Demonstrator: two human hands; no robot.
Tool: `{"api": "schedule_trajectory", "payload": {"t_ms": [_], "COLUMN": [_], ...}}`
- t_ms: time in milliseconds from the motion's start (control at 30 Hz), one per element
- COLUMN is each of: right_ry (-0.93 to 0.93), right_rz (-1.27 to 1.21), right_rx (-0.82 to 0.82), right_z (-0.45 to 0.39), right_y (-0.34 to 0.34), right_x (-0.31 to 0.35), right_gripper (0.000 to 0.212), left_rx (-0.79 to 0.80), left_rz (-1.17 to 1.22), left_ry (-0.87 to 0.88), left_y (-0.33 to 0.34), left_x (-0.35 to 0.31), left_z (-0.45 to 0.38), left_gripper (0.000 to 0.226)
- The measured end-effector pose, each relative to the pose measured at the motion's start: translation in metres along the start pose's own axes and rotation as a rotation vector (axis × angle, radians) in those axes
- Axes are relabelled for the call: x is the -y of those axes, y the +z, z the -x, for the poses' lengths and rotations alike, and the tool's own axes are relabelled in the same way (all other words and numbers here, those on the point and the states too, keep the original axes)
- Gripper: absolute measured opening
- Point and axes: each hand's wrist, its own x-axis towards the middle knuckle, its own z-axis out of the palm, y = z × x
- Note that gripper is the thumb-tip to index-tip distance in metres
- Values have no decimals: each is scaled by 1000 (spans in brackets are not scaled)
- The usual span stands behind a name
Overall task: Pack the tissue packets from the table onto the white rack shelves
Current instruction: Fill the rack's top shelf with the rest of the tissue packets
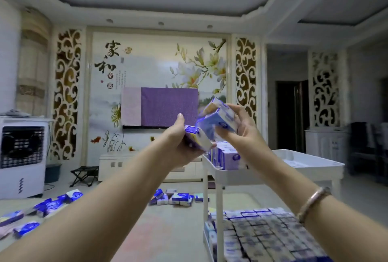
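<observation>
Both hands are raised in front of me above the white rack (pixel 212 168). My left hand (pixel 180 135) grips a blue and white tissue packet (pixel 197 137). My right hand (pixel 243 127) holds two tissue packets (pixel 218 119) stacked together, tilted. The rack's top shelf holds a short row of upright packets (pixel 227 156) at its left end. The shelf below (pixel 262 234) is packed tight with several packets. Loose packets lie on the table at the left (pixel 48 207) and in the middle (pixel 178 197).
A white air cooler (pixel 22 156) stands at the left and a folding stool (pixel 84 174) near a low white cabinet (pixel 117 166). A covered screen (pixel 159 106) hangs on the far wall. Dark chairs (pixel 365 150) stand at the right.
</observation>
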Motion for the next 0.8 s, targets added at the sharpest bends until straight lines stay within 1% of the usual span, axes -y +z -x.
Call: {"api": "schedule_trajectory", "payload": {"t_ms": [67, 167, 233, 300, 400, 433, 500, 567, 600, 633, 700, 733, 767, 800], "right_ry": [-4, 37, 106, 147, 154, 140, 113, 144, 170, 197, 271, 323, 382, 437], "right_rz": [40, 151, 173, 133, 194, 236, 287, 276, 248, 208, 157, 190, 276, 394], "right_rx": [7, 13, 21, 28, 59, 50, -32, -147, -188, -221, -251, -235, -195, -139], "right_z": [1, -2, -5, -6, -2, 0, 0, -1, -1, -2, -4, -5, -6, -8], "right_y": [-15, -32, -41, -52, -69, -74, -84, -96, -103, -113, -134, -144, -153, -161], "right_x": [3, 2, 3, 4, 6, 4, -1, -4, -4, -4, -5, -6, -9, -13], "right_gripper": [45, 50, 48, 48, 61, 64, 64, 62, 60, 58, 53, 48, 42, 37], "left_rx": [40, 30, 25, 43, 98, 114, 159, 183, 151, 89, -44, -62, -40, -3], "left_rz": [44, 55, -1, -55, -122, -149, -237, -364, -445, -563, -960, -1174, -1349, -1484], "left_ry": [-27, -78, -101, -102, -89, -88, -79, -94, -81, -18, 197, 314, 401, 432], "left_y": [17, 41, 55, 69, 88, 95, 104, 110, 110, 110, 106, 101, 96, 91], "left_x": [5, 12, 16, 20, 24, 25, 27, 28, 28, 28, 29, 30, 31, 31], "left_z": [-5, -14, -21, -24, -27, -27, -33, -39, -43, -48, -55, -57, -61, -65], "left_gripper": [69, 72, 73, 73, 72, 73, 76, 80, 79, 74, 61, 51, 42, 38]}}
